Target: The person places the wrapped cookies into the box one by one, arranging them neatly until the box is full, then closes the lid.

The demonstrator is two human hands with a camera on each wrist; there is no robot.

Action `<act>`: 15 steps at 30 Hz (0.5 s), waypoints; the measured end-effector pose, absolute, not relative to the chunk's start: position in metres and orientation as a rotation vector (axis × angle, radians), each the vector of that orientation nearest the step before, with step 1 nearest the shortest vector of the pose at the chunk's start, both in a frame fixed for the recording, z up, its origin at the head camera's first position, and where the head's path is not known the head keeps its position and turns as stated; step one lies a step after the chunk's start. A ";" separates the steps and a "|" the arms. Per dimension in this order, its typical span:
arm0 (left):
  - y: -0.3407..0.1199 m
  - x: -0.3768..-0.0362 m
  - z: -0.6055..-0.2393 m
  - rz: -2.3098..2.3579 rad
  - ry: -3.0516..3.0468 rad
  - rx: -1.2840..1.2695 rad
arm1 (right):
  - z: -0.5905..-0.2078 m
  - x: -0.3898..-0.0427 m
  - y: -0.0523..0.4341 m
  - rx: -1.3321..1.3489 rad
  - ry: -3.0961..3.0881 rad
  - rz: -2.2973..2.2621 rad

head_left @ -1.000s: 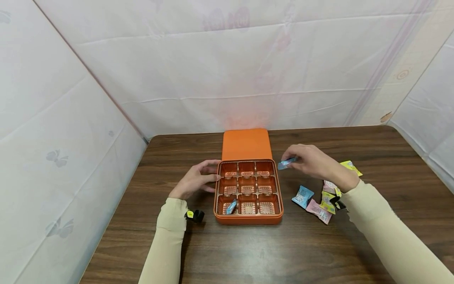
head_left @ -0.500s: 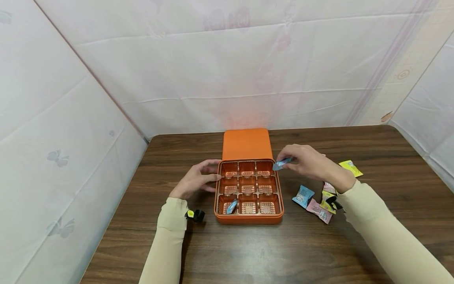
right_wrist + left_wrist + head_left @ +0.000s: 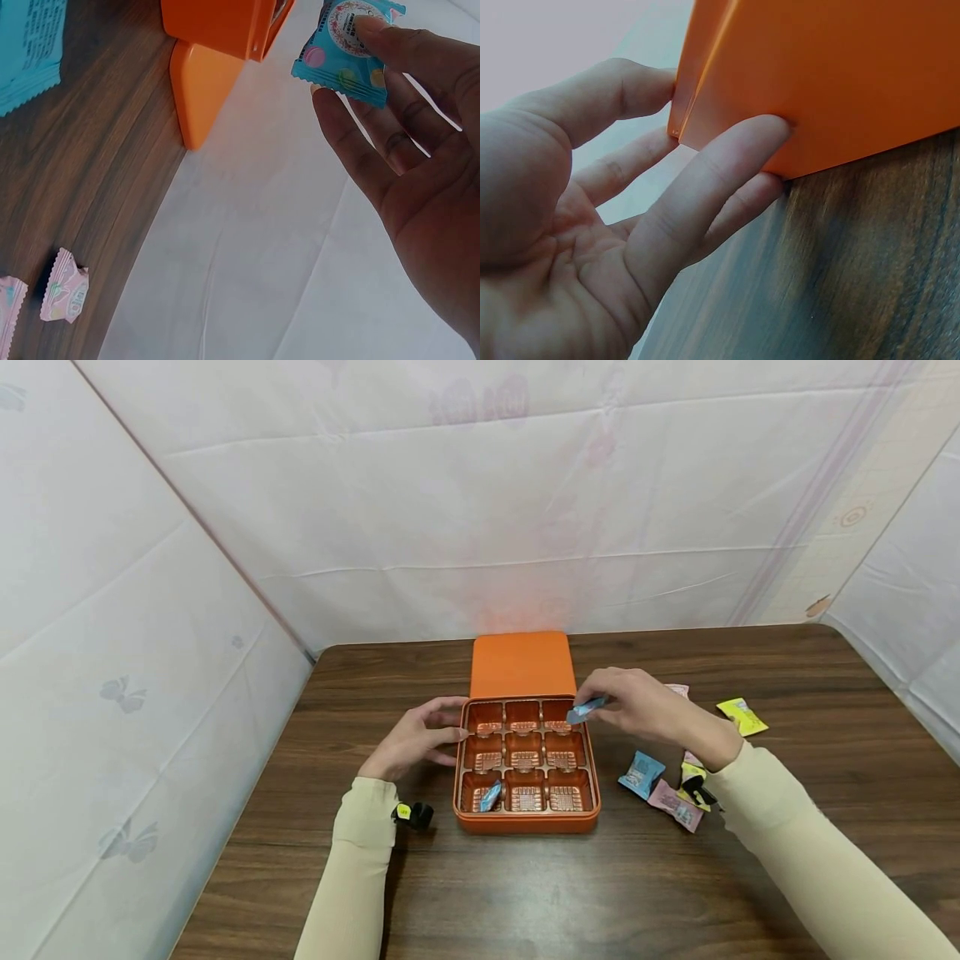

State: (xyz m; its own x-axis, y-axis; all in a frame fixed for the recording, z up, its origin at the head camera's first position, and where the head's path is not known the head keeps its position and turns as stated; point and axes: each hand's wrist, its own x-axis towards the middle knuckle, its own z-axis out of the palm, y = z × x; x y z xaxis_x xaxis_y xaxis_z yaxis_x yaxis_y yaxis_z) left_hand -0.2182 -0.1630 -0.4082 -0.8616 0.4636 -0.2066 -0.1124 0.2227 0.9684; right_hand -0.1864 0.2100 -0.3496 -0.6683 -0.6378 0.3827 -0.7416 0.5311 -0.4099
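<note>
An orange square box [image 3: 525,827] with a copper-coloured divided insert sits on the table. My left hand [image 3: 412,742] touches its left side, with extended fingertips against the orange wall in the left wrist view. A blue wrapped candy [image 3: 585,710] is pinched between the thumb and fingers of my right hand [image 3: 637,700], over the back right compartment. The right wrist view shows its crimped ends and round printed label. Another blue candy [image 3: 491,797] lies in the front left compartment. The other compartments hold nothing.
The orange lid [image 3: 521,664] lies behind the box. To the right are a blue candy [image 3: 642,774], a pink candy [image 3: 675,806], a yellow candy [image 3: 742,717] and others partly under my right forearm. A fabric wall [image 3: 420,602] stands behind the table.
My right hand has moved left with the blue candy, from beside the box to over its back right compartment. The left hand has stayed at the box's left side.
</note>
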 end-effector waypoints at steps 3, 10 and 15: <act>-0.163 -0.218 -0.408 1.681 2.047 0.324 | -0.348 -0.185 0.207 1.182 -2.602 0.847; -0.163 -0.218 -0.409 1.679 2.046 0.318 | -0.347 -0.183 0.199 1.209 -2.631 0.873; -0.163 -0.219 -0.409 1.677 2.049 0.327 | -0.347 -0.182 0.193 1.221 -2.655 0.861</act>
